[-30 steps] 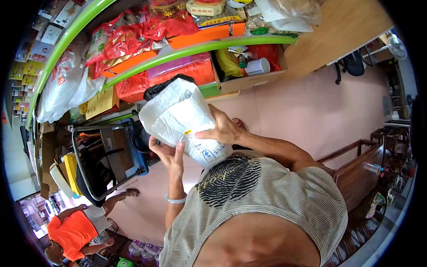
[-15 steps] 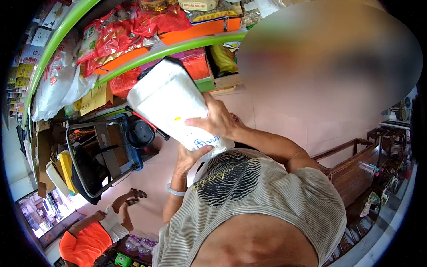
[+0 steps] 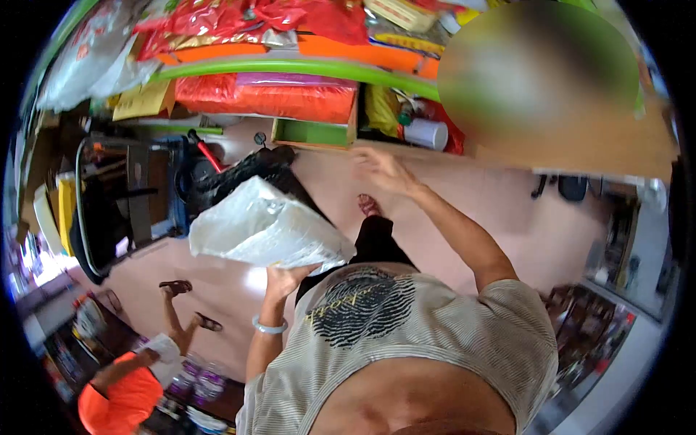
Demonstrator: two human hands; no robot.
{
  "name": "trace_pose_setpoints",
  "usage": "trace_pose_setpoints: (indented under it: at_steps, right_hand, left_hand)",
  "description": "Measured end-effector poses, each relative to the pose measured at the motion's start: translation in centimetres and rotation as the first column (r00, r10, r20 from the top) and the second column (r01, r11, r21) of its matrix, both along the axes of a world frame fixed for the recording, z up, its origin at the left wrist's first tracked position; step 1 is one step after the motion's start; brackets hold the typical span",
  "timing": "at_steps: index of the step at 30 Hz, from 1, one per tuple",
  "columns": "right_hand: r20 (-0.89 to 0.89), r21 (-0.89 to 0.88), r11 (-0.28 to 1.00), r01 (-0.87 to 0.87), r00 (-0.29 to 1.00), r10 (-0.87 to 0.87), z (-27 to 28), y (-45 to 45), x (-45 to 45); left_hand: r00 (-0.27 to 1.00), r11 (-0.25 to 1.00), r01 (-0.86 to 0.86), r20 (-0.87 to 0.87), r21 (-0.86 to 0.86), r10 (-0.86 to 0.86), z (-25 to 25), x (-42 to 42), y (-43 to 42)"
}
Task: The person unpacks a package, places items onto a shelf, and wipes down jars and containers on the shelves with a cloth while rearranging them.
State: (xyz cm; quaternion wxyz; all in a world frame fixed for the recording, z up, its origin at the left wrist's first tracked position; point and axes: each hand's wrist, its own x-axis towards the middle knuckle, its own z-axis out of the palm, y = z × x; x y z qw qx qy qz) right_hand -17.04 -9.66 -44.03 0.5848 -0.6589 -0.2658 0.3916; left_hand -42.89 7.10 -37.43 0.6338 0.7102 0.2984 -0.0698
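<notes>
A white plastic bag (image 3: 264, 226), crumpled and with black material (image 3: 254, 172) behind its upper edge, hangs in front of my body. My left hand (image 3: 288, 279), with a pale bangle at the wrist, grips the bag's lower end; part of its fingers is hidden behind the bag. Off to the right, my right hand (image 3: 384, 171) is away from the bag, its fingers apart and holding nothing, just below the shelf's lower edge.
Shelves with green edging (image 3: 290, 67) hold red packages (image 3: 297, 100) and a white canister (image 3: 426, 134). A metal-framed cart (image 3: 81, 196) stands at left. Another person in an orange top (image 3: 119, 395) is at lower left. A wooden surface (image 3: 580, 150) extends at right.
My right hand has let go of the bag and moved up and right. The bag has tilted and turned in my left hand. The view has shifted, and the other person appears lower.
</notes>
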Motion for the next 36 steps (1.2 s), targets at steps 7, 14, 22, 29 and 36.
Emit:
trace_pose_setpoints:
  at_steps: [7,14,22,29,36]
  right_hand:
    - [0.63,-0.669,0.617,0.415,0.756,0.175,-20.2,-2.6,20.4]
    - [0.664,-0.738,0.546,0.396,0.57,0.484,-23.8,2.1,27.3]
    - [0.572,-0.82,0.416,0.393,0.516,0.638,-25.8,1.7,30.9]
    - [0.579,-0.815,0.435,0.383,0.513,0.634,-21.0,-3.2,27.4]
    - [0.985,-0.149,0.988,0.032,-0.089,0.151,-4.6,-2.2,12.8]
  left_hand:
    - [0.804,0.785,-0.593,-0.073,-0.18,0.591,-1.8,0.1,-6.9]
    - [0.693,0.688,-0.72,-0.05,-0.085,0.719,-2.3,-0.2,-9.6]
    - [0.591,0.591,-0.799,0.039,-0.109,0.806,-1.3,-0.6,-10.5]
    - [0.494,0.5,-0.865,0.106,-0.038,0.863,3.1,-2.6,-10.2]
    - [0.528,0.527,-0.849,-0.036,-0.03,0.848,4.1,-9.5,-9.3]
